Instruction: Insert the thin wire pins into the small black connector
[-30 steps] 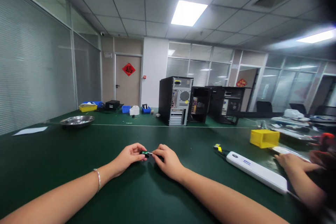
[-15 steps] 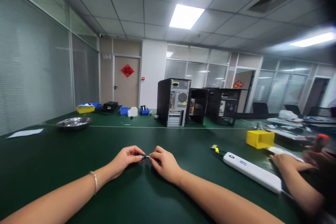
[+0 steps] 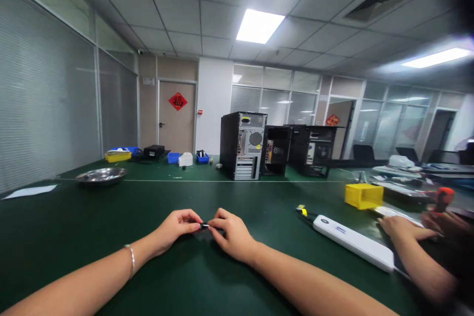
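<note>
My left hand (image 3: 182, 226) pinches a small slim dark-green piece (image 3: 202, 226) between thumb and fingertips, just above the green table (image 3: 155, 286). Its short pale, shiny end (image 3: 206, 225) points toward my right hand (image 3: 230, 233). The thumb and fingers of that hand are pinched together at the pale end; something dark shows between them, mostly hidden. The exact kind of the piece is too small to tell.
A white power strip (image 3: 353, 243) lies right of my hands, near a yellow bin (image 3: 364, 196). Another person's hand (image 3: 403, 232) works at far right beside an orange-handled tool (image 3: 444, 197). Computer cases (image 3: 242, 145) stand behind; a metal bowl (image 3: 101, 176) sits left.
The fingertips of both hands have come slightly closer together, and less of the small piece shows between them. The view has shifted slightly.
</note>
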`<state>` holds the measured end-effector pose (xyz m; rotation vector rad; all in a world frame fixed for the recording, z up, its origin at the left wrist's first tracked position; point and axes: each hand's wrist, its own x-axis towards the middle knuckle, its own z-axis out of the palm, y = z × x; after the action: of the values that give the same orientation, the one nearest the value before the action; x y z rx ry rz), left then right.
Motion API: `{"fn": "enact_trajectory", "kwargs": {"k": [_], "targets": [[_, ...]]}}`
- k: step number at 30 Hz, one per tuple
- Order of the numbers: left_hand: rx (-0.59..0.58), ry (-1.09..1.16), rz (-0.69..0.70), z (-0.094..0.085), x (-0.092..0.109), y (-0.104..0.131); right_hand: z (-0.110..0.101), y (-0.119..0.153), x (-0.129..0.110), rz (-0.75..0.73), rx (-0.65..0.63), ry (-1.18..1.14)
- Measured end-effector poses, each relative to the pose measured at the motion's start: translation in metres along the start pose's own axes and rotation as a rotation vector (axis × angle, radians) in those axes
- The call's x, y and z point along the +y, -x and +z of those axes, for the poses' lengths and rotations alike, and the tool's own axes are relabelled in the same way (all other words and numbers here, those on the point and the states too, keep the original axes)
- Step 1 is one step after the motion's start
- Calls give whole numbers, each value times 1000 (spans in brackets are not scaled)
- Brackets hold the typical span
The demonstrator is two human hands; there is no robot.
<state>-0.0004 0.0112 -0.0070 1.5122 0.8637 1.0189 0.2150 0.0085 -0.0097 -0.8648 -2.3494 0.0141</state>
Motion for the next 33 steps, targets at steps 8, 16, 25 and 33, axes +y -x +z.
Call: {"fn": "enact_trajectory", "kwargs": {"k": [8,16,25,33], "targets": [[45,-22,45,2,3,1,1,-3,-2,39,-11,-36],[67,137,14,1,-1,-1,3,-2,-1,59,-30,-49],[95,88,36,3,1,0,1,1,-5,77,-24,-75],[95,36,59,1,0,-2,-3,0,-8,90,-31,-101]]}}
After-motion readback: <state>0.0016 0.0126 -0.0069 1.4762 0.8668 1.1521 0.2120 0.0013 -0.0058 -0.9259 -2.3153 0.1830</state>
